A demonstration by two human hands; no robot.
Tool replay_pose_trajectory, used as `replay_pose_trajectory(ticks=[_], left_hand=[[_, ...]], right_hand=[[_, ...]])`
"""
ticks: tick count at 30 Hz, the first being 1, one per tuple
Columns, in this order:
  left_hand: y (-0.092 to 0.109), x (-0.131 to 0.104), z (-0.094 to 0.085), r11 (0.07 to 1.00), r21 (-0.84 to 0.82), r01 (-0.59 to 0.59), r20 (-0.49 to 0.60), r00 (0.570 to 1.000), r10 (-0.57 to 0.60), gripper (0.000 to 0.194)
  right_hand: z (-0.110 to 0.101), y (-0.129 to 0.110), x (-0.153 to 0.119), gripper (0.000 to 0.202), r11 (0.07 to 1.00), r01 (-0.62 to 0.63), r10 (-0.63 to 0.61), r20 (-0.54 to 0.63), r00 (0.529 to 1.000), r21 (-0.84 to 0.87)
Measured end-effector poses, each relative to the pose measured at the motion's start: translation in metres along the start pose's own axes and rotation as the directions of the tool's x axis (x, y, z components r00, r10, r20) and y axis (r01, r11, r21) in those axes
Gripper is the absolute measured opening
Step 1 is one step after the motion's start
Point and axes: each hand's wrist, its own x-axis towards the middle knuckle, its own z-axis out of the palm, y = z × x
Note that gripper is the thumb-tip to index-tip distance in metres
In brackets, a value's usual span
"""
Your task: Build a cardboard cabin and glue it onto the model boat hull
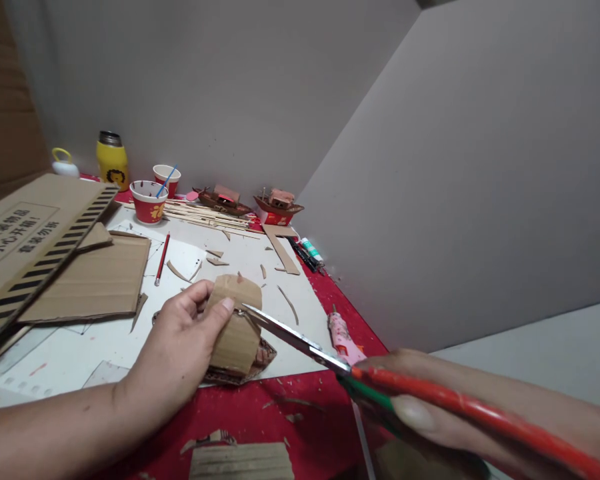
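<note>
My left hand (183, 343) pinches a small curved piece of brown cardboard (237, 343) between thumb and fingers. Under that piece, part of a dark brown cardboard boat (267, 357) shows at the table's near edge. My right hand (430, 400) is closed round scissors (300, 343) with red and green handles. The scissor tips point left and lie at the middle of the cardboard piece, close to my left thumb. Whether the tips touch the cardboard I cannot tell.
Large cardboard sheets (85, 280) lie at left, near a red pencil (163, 259). Behind stand paper cups (149, 205), a yellow bottle (112, 163), wooden sticks (205, 219) and two model boats (280, 201). A pink glue gun (341, 337) lies at right; cardboard scraps are scattered around.
</note>
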Motion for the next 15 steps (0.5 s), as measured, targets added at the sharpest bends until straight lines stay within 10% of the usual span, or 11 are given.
replay_pose_trajectory(ticks=[9, 15], left_hand=[[-0.002, 0.001, -0.002, 0.997, 0.075, -0.009, -0.073, 0.997, 0.014, 0.041], [-0.003, 0.003, -0.004, 0.987, 0.163, 0.004, -0.094, 0.995, 0.011, 0.041]], right_hand=[[0.005, 0.006, 0.001, 0.062, 0.979, -0.126, 0.08, 0.272, 0.959, 0.157], [0.0, -0.01, 0.005, 0.053, 0.993, -0.059, 0.072, 0.126, 0.989, -0.105]])
